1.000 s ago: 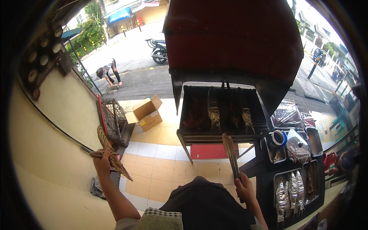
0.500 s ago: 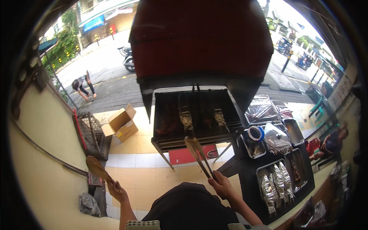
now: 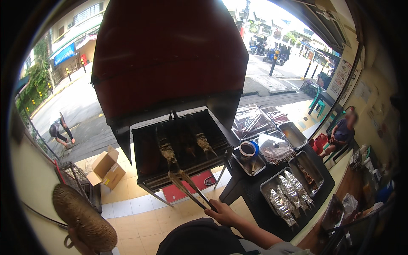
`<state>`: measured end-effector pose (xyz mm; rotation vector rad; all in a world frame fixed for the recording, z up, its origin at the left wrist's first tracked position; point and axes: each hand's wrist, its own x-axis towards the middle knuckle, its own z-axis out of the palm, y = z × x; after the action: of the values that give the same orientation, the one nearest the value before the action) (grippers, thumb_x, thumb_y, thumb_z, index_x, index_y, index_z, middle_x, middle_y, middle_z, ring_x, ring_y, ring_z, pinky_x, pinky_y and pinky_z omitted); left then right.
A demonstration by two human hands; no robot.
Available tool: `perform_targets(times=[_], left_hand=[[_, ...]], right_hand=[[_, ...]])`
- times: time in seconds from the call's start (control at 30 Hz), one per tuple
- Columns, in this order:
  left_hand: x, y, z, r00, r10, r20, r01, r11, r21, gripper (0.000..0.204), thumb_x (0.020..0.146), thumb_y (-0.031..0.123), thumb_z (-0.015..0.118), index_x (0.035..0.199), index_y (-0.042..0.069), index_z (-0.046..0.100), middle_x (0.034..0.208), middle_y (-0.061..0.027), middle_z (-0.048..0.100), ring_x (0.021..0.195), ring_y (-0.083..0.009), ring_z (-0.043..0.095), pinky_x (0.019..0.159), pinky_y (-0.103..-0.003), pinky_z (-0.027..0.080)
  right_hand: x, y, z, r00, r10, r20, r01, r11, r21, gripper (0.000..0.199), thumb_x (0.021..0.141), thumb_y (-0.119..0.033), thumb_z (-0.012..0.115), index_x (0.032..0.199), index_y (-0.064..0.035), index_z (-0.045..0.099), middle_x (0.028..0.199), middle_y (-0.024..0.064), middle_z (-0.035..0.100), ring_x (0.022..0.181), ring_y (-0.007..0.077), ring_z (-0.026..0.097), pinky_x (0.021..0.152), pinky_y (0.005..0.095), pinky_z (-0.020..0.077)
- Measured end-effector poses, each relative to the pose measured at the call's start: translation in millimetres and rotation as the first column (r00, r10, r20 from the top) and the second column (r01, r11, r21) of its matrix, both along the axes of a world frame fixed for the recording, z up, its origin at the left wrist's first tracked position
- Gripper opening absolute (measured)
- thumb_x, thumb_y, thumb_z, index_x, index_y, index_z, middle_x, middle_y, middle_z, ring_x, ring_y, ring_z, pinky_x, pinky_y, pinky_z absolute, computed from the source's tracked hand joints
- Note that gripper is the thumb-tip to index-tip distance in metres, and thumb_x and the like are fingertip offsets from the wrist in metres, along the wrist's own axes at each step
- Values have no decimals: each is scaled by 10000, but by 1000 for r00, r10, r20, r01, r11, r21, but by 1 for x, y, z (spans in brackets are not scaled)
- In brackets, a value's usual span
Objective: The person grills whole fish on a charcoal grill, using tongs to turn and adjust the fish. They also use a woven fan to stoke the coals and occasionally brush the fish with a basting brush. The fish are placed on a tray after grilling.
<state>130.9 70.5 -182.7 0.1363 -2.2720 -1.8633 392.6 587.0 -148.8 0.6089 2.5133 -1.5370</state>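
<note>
My right hand (image 3: 223,213) is closed around long tongs (image 3: 191,191). The parted tips reach the front edge of the charcoal grill (image 3: 144,170), just below a foil-wrapped fish (image 3: 167,151). A second wrapped fish (image 3: 202,138) lies farther right on the grate; darker pieces beside them are hard to make out. At the lower left, a brown woven hand fan (image 3: 83,214) is raised close to the camera. My left hand (image 3: 75,239) grips it at the lower edge, mostly hidden behind it.
A dark red hood (image 3: 170,51) rises over the grill. On the right, a black table (image 3: 250,199) carries a metal tray (image 3: 265,187) of foil-wrapped fish and a blue-rimmed container (image 3: 249,148). An open cardboard box (image 3: 106,170) stands left. One person (image 3: 344,127) sits right; another (image 3: 61,129) bends outside.
My view has turned right, so the grill appears farther left. The fan has come up nearer the camera. The tongs stay in my right hand, near the grill's front edge.
</note>
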Motion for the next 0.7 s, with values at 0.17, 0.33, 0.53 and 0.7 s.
perform_targets(times=[0.17,0.33,0.53,0.7], left_hand=[[24,3,145,720,-86,-689,651,426,628,375,1042,317,558,1232,5,645,1145,-144,700,968,-296,678,883,-381,533],[14,-23,115,971,140,-194,-38,890,454,360,1047,321,564,1220,15,647,1164,-116,682,1027,-253,652,923,-363,518],[83,-46,140,864,448,-231,-288,814,504,460,1017,376,621,1272,-7,636,1197,-97,677,1120,-247,631,972,-396,528],[105,-105,182,362,149,-920,926,57,373,299,1077,155,476,1149,-107,602,970,-211,709,556,-150,643,366,-222,489]], right_hand=[[0,-3,-1,999,-30,-35,31,1000,4,589,1006,-455,641,1312,40,549,943,233,669,887,339,656,797,451,486],[3,-2,-11,995,-53,-81,56,998,30,536,990,-471,657,1192,20,585,874,193,650,795,312,640,721,445,487],[10,5,-14,984,-160,-74,144,972,-185,350,997,-265,655,1183,25,594,699,61,587,611,144,580,555,337,471],[6,4,-12,985,-170,-27,157,951,-267,233,1010,-242,629,1031,-19,568,646,5,525,521,87,517,466,295,425]])
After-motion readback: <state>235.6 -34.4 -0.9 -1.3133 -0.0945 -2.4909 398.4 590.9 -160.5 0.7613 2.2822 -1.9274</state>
